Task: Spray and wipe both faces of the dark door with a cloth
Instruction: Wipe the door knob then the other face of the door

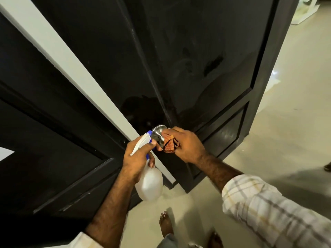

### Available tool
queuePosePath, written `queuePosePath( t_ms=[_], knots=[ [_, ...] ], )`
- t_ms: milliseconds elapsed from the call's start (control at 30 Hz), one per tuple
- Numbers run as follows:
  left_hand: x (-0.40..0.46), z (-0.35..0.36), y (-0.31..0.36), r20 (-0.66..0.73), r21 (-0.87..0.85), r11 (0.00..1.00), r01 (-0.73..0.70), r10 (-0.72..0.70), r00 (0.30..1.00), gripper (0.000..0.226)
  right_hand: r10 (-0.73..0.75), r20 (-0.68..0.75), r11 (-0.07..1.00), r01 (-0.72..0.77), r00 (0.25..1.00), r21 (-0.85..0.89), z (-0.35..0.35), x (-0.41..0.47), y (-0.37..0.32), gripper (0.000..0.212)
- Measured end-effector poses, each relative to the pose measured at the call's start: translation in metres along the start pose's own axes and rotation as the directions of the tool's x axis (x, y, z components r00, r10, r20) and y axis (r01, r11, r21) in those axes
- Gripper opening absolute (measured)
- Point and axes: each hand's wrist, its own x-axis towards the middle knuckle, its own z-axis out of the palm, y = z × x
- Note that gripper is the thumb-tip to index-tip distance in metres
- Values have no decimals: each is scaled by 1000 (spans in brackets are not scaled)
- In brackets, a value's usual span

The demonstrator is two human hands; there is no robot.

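Note:
The dark door (206,59) stands ajar ahead of me, its panelled face showing smears and a damp patch. A round metal knob (158,132) sticks out from its edge. My left hand (138,158) grips the neck of a white spray bottle (149,185) with a blue and white trigger head, nozzle beside the knob. My right hand (188,145) holds an orange patterned cloth (169,144) bunched against the base of the knob.
A second dark door leaf (53,140) and a white frame strip (71,68) lie to the left. Pale floor (286,140) spreads to the right. My bare feet (165,223) stand just below the door. White furniture (304,11) sits far top right.

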Motion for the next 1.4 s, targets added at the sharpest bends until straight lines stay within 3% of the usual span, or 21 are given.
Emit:
queuePosePath(
  t_ms=[33,67,100,133,167,200,233,300,433,500,600,733,833,900,1000,1067,1133,1167,1267,1333,1400],
  knots=[
    [-2,1,1,-8,-12,1000,4,-4,1000,14,118,-51,967,-103,992,232,10,-4,0,64],
    [-3,1,1,-8,-9,1000,-1,1,1000,17,267,-62,864,-210,962,457,20,-8,-3,58],
    [-4,0,0,1,12,1000,-7,7,1000,16,429,-15,684,-314,903,659,27,-12,-10,54],
    [-4,-1,-3,12,38,999,-8,7,1000,13,559,87,429,-378,824,820,32,-14,-17,54],
    [-4,-4,-5,18,56,998,-8,7,1000,11,633,212,173,-403,745,899,36,-18,-24,54],
    [-4,-8,-7,23,67,998,-8,7,1000,11,666,311,-14,-406,678,914,39,-23,-29,51],
    [-4,-11,-8,29,77,997,-5,3,1000,13,684,358,-91,-413,635,906,40,-28,-32,45],
    [-6,-17,-10,39,83,996,-14,11,999,14,726,334,-63,-426,601,903,41,-35,-31,36],
    [-13,-21,-21,118,91,996,-25,15,993,14,767,268,-29,-387,582,922,25,-49,-20,38],
    [-15,-17,-28,175,76,997,-11,-2,985,13,723,331,-101,-381,606,919,10,-56,-15,40],
    [-12,-8,-38,279,25,999,28,-34,960,10,587,403,-205,-353,702,913,-5,-71,-10,53],
    [-7,6,-52,406,53,998,42,-60,912,11,522,390,-77,-414,758,907,-12,-92,-11,66],
    [-2,11,-59,488,107,994,33,-81,869,13,595,336,-35,-394,730,918,-5,-102,-10,66],
    [3,12,-61,513,170,985,27,-112,851,20,624,272,56,-389,733,919,-1,-102,-11,64],
    [8,12,-61,494,219,976,17,-126,860,22,660,204,149,-392,723,908,-6,-89,-12,70],
    [12,8,-58,447,160,986,38,-106,888,15,671,177,191,-399,720,897,-12,-74,-9,69],
    [14,5,-49,380,81,995,56,-82,921,9,656,147,243,-392,741,887,-21,-58,-6,58],
    [15,3,-44,336,56,996,64,-79,938,7,626,91,318,-360,774,877,-28,-48,-9,51],
    [14,5,-23,151,-22,998,55,-51,987,7,327,-167,680,-109,930,725,-63,-3,-21,41],
    [10,8,-7,50,-101,995,16,-11,999,10,66,-355,905,94,932,416,-78,33,-34,48],
    [8,15,2,-115,-159,987,15,-34,993,22,-154,-463,954,253,873,160,-79,61,-38,56]
  ],
)
